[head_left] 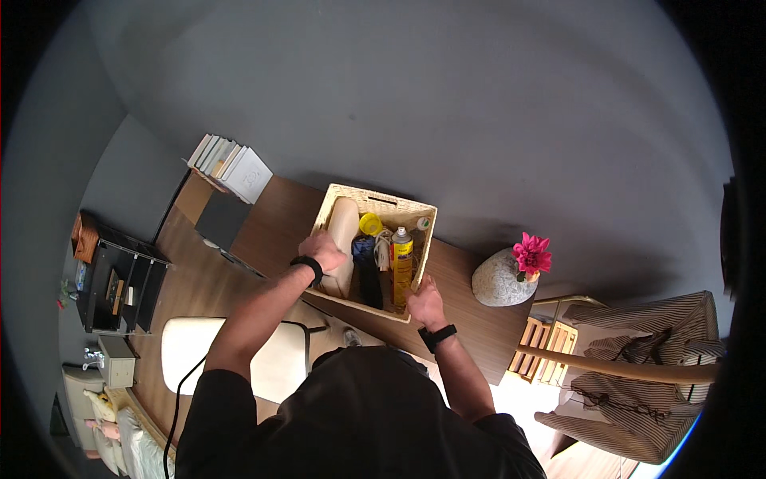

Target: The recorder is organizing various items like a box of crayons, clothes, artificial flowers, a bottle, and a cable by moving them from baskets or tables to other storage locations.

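A cream woven basket (375, 195) stands on a brown wooden desk (455, 295), right in front of me. My left hand (323, 251) is closed at the basket's left rim, its fingers curled inward beside a long beige rolled item (343, 231). On the opposite side, my right hand (425, 304) grips the right rim near the front corner. Inside the basket are a yellow spray can (401, 267) with a grey top, a round yellow container (370, 224), a white coiled cable (383, 249) and a dark blue and black item (366, 267). A small white-capped item (422, 224) sits at the far right corner.
A row of books (227, 165) and a dark box (223, 219) occupy the desk's left end. At its right end sits a grey stone-like vase (499, 279) with a pink flower (532, 253). A white chair (191, 347) is at left, a striped armchair (638, 367) at right.
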Available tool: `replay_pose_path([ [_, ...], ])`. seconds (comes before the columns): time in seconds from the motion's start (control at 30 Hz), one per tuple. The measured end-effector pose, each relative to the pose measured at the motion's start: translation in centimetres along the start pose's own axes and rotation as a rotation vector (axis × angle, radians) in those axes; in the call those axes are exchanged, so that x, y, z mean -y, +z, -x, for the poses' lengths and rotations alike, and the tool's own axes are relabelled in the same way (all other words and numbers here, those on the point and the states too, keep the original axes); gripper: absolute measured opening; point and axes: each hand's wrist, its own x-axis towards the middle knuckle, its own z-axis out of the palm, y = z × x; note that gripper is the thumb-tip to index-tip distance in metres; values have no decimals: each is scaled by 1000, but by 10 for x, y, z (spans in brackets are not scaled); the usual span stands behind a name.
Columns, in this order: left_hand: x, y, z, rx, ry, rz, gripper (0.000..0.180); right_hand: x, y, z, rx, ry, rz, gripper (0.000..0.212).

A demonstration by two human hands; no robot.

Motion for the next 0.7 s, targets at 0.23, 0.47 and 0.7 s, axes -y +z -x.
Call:
replay_pose_path([
  [0.23,13,34,-18,31,80,4,51,-1,-2,-1,6,-5,6,55],
  [0.47,33,45,-17,172,156,-171,75,2,13,-6,-29,-24,38,56],
  [0.7,34,15,12,104,-207,-160,76,-69,29,-14,47,-187,-536,23],
])
